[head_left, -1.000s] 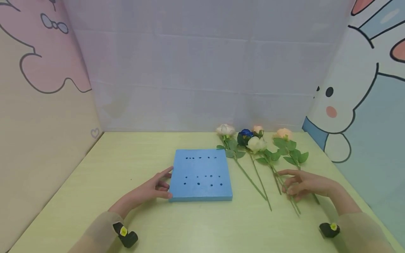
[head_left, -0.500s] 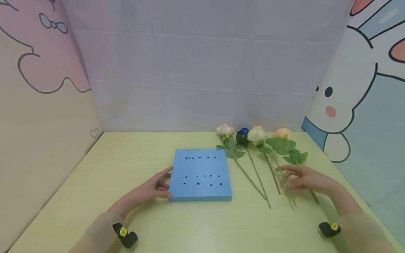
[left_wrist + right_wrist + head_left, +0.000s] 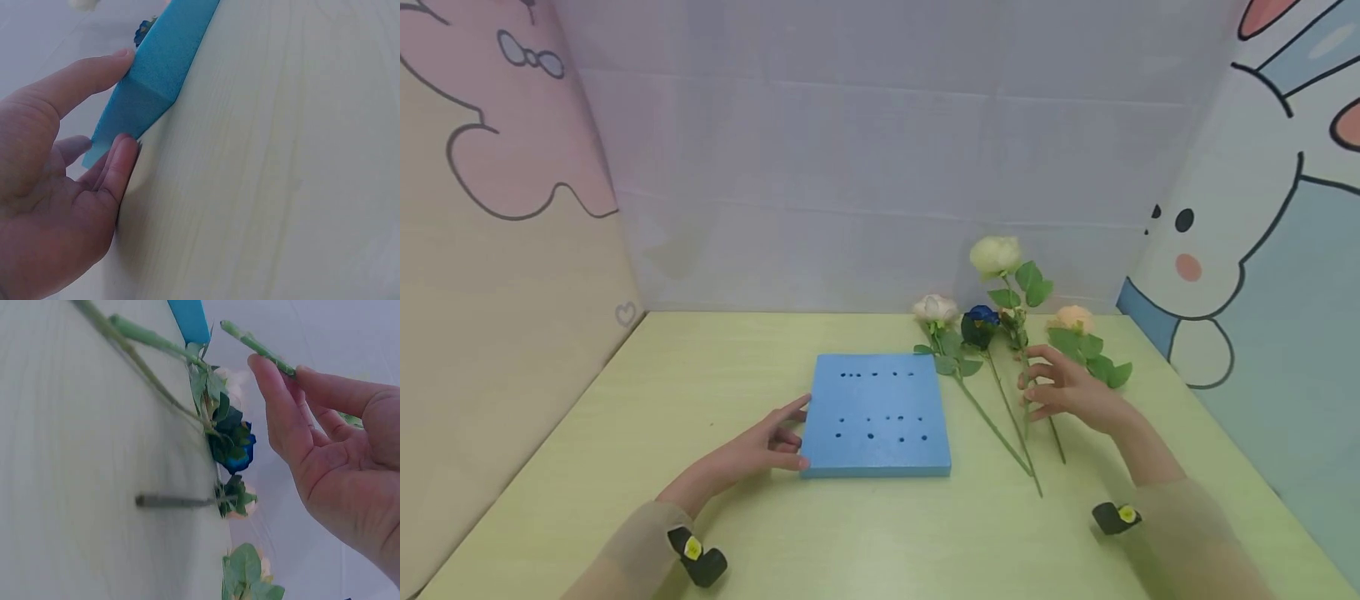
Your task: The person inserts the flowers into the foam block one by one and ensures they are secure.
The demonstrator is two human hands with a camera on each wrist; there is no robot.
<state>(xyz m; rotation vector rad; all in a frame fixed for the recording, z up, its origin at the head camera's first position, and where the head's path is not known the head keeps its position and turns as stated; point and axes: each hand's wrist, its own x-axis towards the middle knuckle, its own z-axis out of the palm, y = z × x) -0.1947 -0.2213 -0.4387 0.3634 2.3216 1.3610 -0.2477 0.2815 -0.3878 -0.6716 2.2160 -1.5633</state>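
The white rose [image 3: 996,256] is held upright, its bloom against the back wall covering, by my right hand [image 3: 1071,392]. Thumb and fingers pinch its green stem [image 3: 253,344], whose cut lower end sticks out past the fingertips in the right wrist view. My left hand [image 3: 760,443] touches the left side of a flat blue block [image 3: 880,396] with rows of small holes in its top. In the left wrist view the thumb [image 3: 94,75] lies at the block's top edge and the other fingers rest low against its side.
Right of the block lie a pale pink-white rose [image 3: 936,308], a blue rose [image 3: 981,317] and a peach rose [image 3: 1073,318], stems toward the front. Another peach rose [image 3: 249,503] lies partly hidden behind the held stem. Printed wall coverings [image 3: 1195,167] close in the pale table [image 3: 700,367].
My right hand has lifted the white rose from among the lying flowers, moved it left and away, and tilted it upright. The left hand and the block stay in place.
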